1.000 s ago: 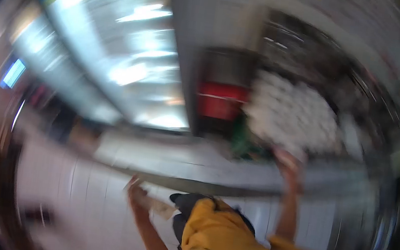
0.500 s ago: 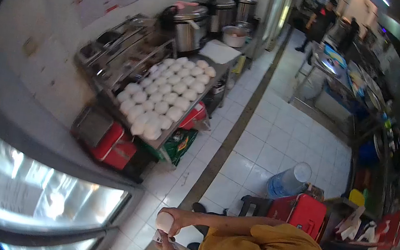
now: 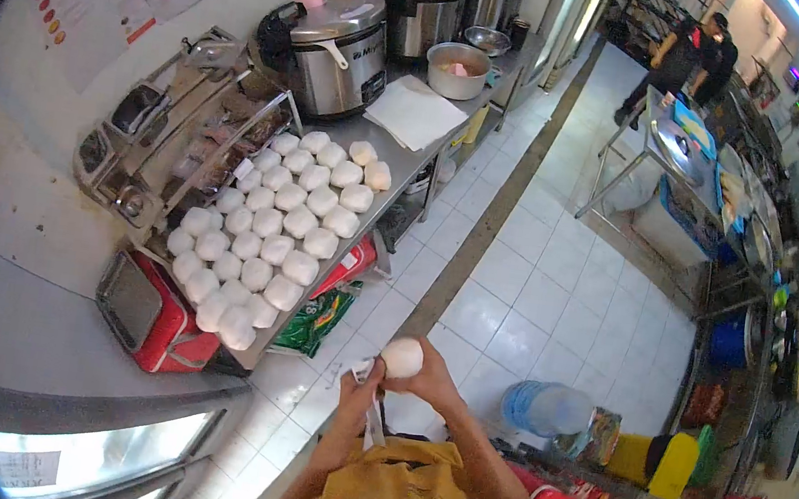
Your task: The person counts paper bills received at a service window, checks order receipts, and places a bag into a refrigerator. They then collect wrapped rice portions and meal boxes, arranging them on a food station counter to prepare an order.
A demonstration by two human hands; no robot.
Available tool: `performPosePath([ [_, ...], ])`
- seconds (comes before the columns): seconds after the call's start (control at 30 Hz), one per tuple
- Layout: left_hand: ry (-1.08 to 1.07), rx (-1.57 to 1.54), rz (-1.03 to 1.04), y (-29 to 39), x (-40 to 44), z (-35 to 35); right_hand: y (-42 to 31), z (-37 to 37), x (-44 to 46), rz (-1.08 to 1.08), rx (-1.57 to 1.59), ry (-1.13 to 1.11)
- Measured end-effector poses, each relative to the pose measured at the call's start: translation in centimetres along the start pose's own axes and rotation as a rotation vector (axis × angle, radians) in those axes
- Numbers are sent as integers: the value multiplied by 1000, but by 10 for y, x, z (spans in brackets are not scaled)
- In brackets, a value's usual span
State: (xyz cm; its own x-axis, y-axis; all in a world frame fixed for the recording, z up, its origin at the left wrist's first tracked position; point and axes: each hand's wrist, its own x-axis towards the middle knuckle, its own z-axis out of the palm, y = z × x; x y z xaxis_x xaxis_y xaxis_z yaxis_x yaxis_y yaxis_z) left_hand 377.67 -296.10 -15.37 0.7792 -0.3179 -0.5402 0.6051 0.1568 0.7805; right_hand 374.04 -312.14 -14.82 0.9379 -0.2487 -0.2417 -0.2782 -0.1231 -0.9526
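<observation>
A round white ball [image 3: 402, 358], wrapped or smooth, is gripped in my right hand [image 3: 428, 375] in front of my chest. Close beside it, my left hand [image 3: 358, 393] pinches a white paper-like strip [image 3: 375, 423] that hangs down toward my yellow shirt. The two hands almost touch. Up and to the left, many similar white round pieces [image 3: 267, 222] lie in rows on a metal table [image 3: 384, 172].
Large steel cookers [image 3: 329, 54] and a metal pot [image 3: 457, 70] line the wall. A red box [image 3: 164, 314] sits below the table. At right are a large water bottle [image 3: 545, 408] and a metal stand [image 3: 623, 163]; two people [image 3: 681, 65] stand farther back.
The view has swung and moved nearer the table. The ball and both hands now appear higher in view, still close together. The people at the back have shifted.
</observation>
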Motion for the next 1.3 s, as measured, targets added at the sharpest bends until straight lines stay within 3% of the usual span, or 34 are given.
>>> performPosePath([
  [0.07,-33,-34,7,20,50,23,-3,-18,56,-51,-90,84],
  [0.13,-40,93,180,42,110,42,-8,-37,123,-158,20,-122],
  [0.23,243,55,-117,92,188,55,-32,-69,213,-212,110,-456],
  [0.3,11,-388,-131,84,230,35,-13,-104,287,-216,-3,-481],
  [0.33,-80,-577,-191,63,258,23,-39,-116,317,-112,97,-407],
  [0.4,99,-616,-56,75,259,46,-37,-127,402,124,273,-252],
  [0.43,178,-609,18,84,259,49,-39,-121,443,184,163,-194],
  [0.47,112,-770,122,67,269,41,-30,-104,483,182,75,-220],
  [0.5,329,-643,184,64,271,47,-15,-77,523,180,-16,-234],
  [0.53,371,-705,195,34,279,32,-3,-53,564,174,-115,-225],
  [0.63,303,-981,419,42,259,59,44,12,651,79,-795,-125],
  [0.67,430,-948,469,59,244,76,75,26,673,18,-958,-124],
  [0.77,700,-964,573,56,226,112,-7,-2,651,250,-808,-184],
  [0.87,936,-1027,664,21,215,157,119,6,711,-27,-320,-242],
  [0.93,1060,-1081,751,-1,206,183,64,-65,707,141,-104,-601],
  [1.0,1063,-1136,854,-8,199,206,-2,-132,697,271,22,-832],
  [1.03,997,-1169,889,-2,201,212,-27,-146,687,204,47,-824],
  [1.07,929,-1201,920,4,203,218,-37,-153,683,133,74,-793],
  [1.17,1077,-1257,833,9,229,235,-29,-144,681,253,32,-879],
  [1.2,979,-1246,793,-10,238,232,-34,-137,685,18,-163,-1048],
  [1.27,904,-1483,671,21,268,231,-74,-94,675,-496,-537,-1347],
  [1.3,813,-1452,572,8,281,219,-85,-68,664,-605,-744,-1523],
])
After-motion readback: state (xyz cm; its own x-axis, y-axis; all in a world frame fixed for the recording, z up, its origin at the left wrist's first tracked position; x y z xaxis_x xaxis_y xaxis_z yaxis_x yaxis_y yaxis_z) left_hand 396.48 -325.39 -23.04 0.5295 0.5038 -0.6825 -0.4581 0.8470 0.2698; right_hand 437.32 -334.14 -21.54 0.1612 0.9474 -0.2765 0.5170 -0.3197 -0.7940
